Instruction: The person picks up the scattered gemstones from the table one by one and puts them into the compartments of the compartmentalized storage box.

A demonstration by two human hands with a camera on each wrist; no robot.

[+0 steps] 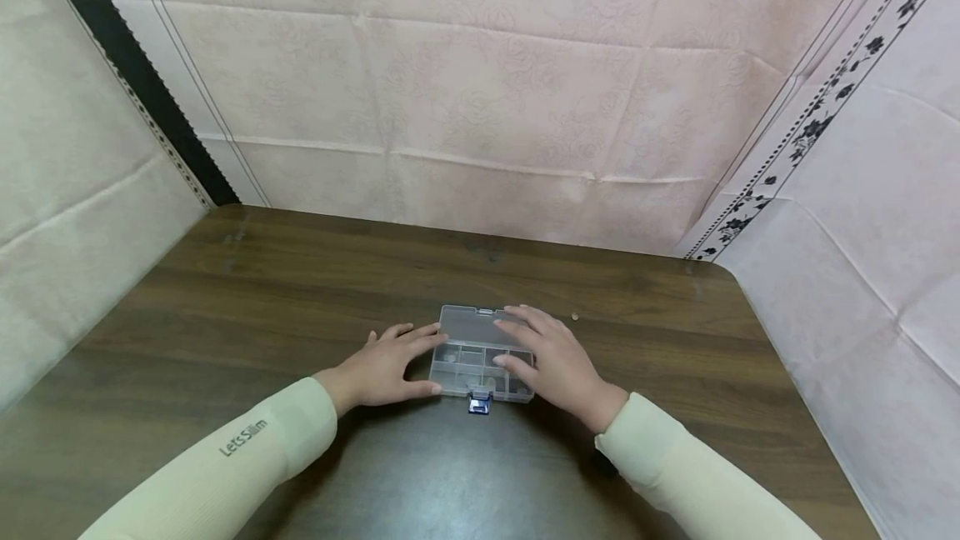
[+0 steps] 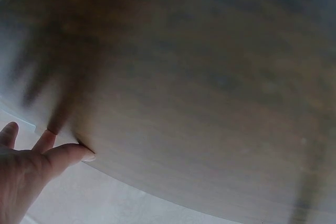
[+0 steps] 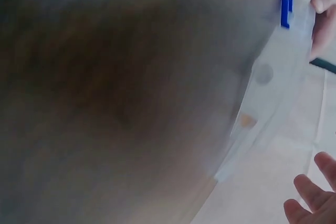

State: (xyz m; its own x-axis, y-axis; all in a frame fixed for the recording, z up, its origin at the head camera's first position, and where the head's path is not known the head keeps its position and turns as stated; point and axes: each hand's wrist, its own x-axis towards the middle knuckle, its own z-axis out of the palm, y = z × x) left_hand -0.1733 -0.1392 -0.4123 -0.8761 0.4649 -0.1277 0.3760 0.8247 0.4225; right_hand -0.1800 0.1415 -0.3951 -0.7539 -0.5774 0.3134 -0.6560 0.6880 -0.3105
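Observation:
A clear plastic compartment box (image 1: 448,383) lies on the brown table, with a blue latch (image 1: 478,404) at its front edge. Several divided cells show in its front half; the back half looks plain and frosted. A few small items sit inside, too small to name. My left hand (image 1: 390,365) lies at the box's left side, index fingertip and thumb tip at its edge, fingers extended. Spread fingers of my right hand (image 1: 558,363) reach over the box's right side. In the right wrist view, the right fingertips (image 3: 310,195) appear apart from the box (image 3: 265,95).
A tiny round piece (image 1: 575,317) lies on the wooden table (image 1: 337,273) behind the right hand. Pale patterned cloth (image 1: 480,107) hangs along the back edge, with more cloth at both sides.

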